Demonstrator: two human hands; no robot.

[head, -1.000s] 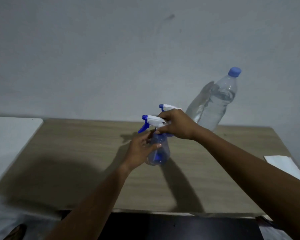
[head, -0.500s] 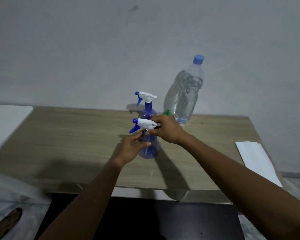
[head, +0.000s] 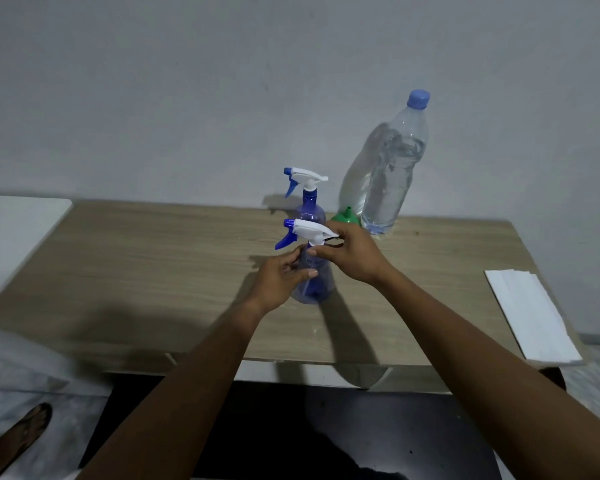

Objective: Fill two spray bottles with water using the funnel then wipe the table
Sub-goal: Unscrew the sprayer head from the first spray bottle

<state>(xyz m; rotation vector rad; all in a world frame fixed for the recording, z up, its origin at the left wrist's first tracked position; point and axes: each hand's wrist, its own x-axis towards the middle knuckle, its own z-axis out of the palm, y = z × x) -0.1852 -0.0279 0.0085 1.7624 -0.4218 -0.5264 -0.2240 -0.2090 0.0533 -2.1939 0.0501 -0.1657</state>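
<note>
My left hand (head: 283, 278) grips the nearer spray bottle (head: 321, 287) midway between the table's (head: 153, 271) side edges; my right hand (head: 352, 252) pinches its trigger head (head: 309, 231).

The near spray bottle (head: 314, 285), translucent blue with a white-and-blue trigger head, stands upright at frame centre, with its twin, the far spray bottle (head: 309, 209), just behind. To their right, the green funnel (head: 345, 218) sits spout-up beside an upright, blue-capped water bottle (head: 392, 174).

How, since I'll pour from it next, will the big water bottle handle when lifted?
The water bottle looks mostly full, so probably heavy for its size. Its thin clear wall looks crumpled, so it may flex under a grip. Tall and narrow, it could tip if pushed near the cap.
</note>
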